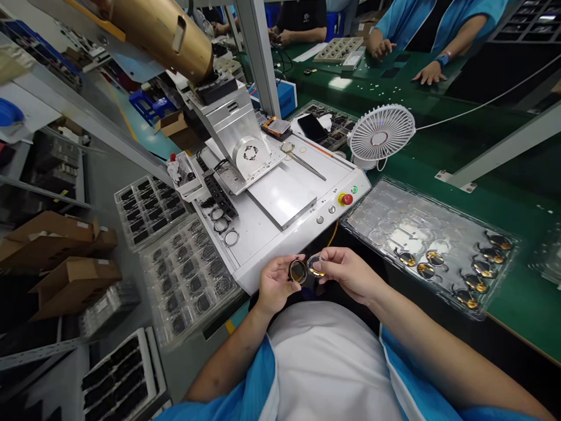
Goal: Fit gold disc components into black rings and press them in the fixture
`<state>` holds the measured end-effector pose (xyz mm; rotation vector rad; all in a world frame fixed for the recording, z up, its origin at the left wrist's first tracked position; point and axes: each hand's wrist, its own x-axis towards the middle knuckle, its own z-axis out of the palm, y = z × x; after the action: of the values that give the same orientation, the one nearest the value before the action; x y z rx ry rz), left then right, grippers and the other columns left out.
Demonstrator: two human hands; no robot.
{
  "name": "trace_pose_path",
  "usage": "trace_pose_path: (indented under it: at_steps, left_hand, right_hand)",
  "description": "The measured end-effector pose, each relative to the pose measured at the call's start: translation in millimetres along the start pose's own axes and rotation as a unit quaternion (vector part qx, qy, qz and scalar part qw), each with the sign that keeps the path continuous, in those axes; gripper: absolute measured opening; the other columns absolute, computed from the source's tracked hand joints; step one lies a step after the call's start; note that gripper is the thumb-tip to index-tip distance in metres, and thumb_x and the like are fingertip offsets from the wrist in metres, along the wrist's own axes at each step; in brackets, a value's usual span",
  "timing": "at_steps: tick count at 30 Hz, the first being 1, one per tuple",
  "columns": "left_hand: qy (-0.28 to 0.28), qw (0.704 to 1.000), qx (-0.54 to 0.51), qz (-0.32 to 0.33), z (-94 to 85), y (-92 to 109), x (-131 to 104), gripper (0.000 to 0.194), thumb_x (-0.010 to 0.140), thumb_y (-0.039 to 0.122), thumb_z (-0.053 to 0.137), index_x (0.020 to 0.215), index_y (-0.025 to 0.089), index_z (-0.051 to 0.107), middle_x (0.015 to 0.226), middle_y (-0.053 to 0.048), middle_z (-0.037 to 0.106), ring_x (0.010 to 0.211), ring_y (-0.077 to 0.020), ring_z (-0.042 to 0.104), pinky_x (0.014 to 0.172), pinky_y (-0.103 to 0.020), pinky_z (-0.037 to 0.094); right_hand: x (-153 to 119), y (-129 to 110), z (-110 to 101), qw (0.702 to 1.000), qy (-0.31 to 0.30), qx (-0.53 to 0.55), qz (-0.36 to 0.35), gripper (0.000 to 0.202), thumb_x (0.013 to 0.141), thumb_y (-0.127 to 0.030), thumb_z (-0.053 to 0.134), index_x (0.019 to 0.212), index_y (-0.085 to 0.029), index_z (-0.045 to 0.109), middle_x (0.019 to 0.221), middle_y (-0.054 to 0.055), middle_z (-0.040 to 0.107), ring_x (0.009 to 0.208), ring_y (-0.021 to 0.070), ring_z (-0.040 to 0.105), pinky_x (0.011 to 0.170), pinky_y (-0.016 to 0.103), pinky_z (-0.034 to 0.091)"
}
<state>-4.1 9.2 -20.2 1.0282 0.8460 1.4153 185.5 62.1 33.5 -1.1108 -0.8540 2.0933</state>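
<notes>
- A round black ring part (pixel 297 271) with an amber centre is pinched between the fingertips of the left hand (pixel 275 285), just in front of the white machine base (pixel 263 234).
- A second, gold-faced round part (pixel 316 266) is gripped by thumb and fingers of the right hand (pixel 350 272); the two parts are held side by side, almost touching.
- Three loose rings (pixel 222 225) are seen lying on the machine base, beyond the left hand.
- A red stop button (pixel 346 199) is mounted at the machine's near right corner.
- A clear blister tray (pixel 385 225) is laid on the green bench to the right, with gold-faced parts (pixel 475 282) seated in its far-right pockets.
- Clear trays of dark parts (pixel 188 275) are stacked to the left of the machine.
- A small white fan (pixel 380 137) stands behind the blister tray.
</notes>
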Motion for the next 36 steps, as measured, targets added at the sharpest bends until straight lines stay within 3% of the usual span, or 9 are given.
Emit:
trace_pose_path:
  at_steps: [5, 9, 12, 19, 28, 33, 36]
  left_hand:
    - [0.01, 0.997, -0.076, -0.009, 3.0, -4.9, -1.5, 0.06, 0.059, 0.034, 0.098, 0.114, 0.028, 0.075, 0.12, -0.008, 0.079, 0.107, -0.0259, 0.077, 0.093, -0.039, 0.063]
    - [-0.004, 0.997, -0.074, 0.014, 2.8, -3.0, -2.3, 0.059, 0.058, 0.028, 0.098, 0.113, 0.031, 0.077, 0.118, -0.006, 0.08, 0.105, -0.0241, 0.078, 0.087, -0.032, 0.065]
    - [0.016, 0.998, -0.056, 0.009, 1.0, -1.7, -3.1, 0.062, 0.051, 0.027, 0.1, 0.109, 0.031, 0.079, 0.114, -0.006, 0.081, 0.101, -0.0242, 0.079, 0.086, -0.032, 0.066]
    - [0.05, 0.998, -0.034, 0.005, -0.9, -2.2, -5.9, 0.062, 0.047, 0.028, 0.101, 0.105, 0.032, 0.081, 0.11, -0.004, 0.081, 0.1, -0.0243, 0.079, 0.086, -0.032, 0.066]
    - [0.067, 0.997, -0.021, -0.005, 0.7, -0.7, -7.0, 0.065, 0.04, 0.023, 0.103, 0.101, 0.03, 0.082, 0.104, -0.004, 0.083, 0.094, -0.0253, 0.08, 0.084, -0.032, 0.067]
    - [0.083, 0.996, -0.005, 0.003, 0.7, -0.6, -7.0, 0.065, 0.039, 0.026, 0.103, 0.1, 0.033, 0.082, 0.102, -0.002, 0.083, 0.089, -0.0234, 0.081, 0.079, -0.032, 0.068]
    - [0.104, 0.994, 0.017, 0.004, -0.8, -1.9, -9.3, 0.062, 0.042, 0.033, 0.102, 0.101, 0.033, 0.082, 0.103, -0.003, 0.083, 0.091, -0.0253, 0.081, 0.079, -0.034, 0.068]
  right_hand:
    - [-7.4, 0.9, 27.2, 0.999, -0.005, 0.046, 0.026, 0.047, 0.051, -0.031, 0.096, 0.065, -0.018, 0.054, 0.061, -0.003, 0.064, 0.053, 0.0109, 0.06, 0.052, 0.023, 0.051]
    - [-8.8, 2.9, 39.6, 0.999, 0.013, 0.035, -0.034, 0.043, 0.054, -0.019, 0.089, 0.067, -0.019, 0.048, 0.059, -0.006, 0.06, 0.052, 0.008, 0.054, 0.05, 0.019, 0.041]
    - [-10.4, 3.1, 43.8, 0.997, 0.028, -0.001, -0.074, 0.039, 0.056, -0.015, 0.082, 0.067, -0.02, 0.046, 0.058, -0.008, 0.056, 0.053, 0.006, 0.048, 0.05, 0.018, 0.036]
    - [-9.7, 8.7, 46.0, 0.994, 0.035, -0.058, -0.092, 0.033, 0.062, -0.016, 0.073, 0.078, -0.022, 0.044, 0.065, -0.008, 0.06, 0.054, 0.0087, 0.051, 0.05, 0.021, 0.037]
    - [-7.2, 10.9, 46.7, 0.995, 0.031, -0.032, -0.085, 0.036, 0.06, -0.016, 0.074, 0.079, -0.023, 0.044, 0.076, -0.004, 0.067, 0.059, 0.0098, 0.057, 0.052, 0.021, 0.043]
    - [-4.4, 10.6, 45.3, 0.999, 0.005, 0.024, -0.047, 0.046, 0.06, -0.025, 0.085, 0.079, -0.023, 0.042, 0.074, -0.003, 0.069, 0.055, 0.0122, 0.064, 0.049, 0.022, 0.049]
    - [-2.4, 13.6, 39.6, 1.0, -0.003, -0.019, 0.008, 0.052, 0.059, -0.036, 0.092, 0.079, -0.022, 0.047, 0.061, -0.003, 0.066, 0.05, 0.0139, 0.063, 0.043, 0.021, 0.049]
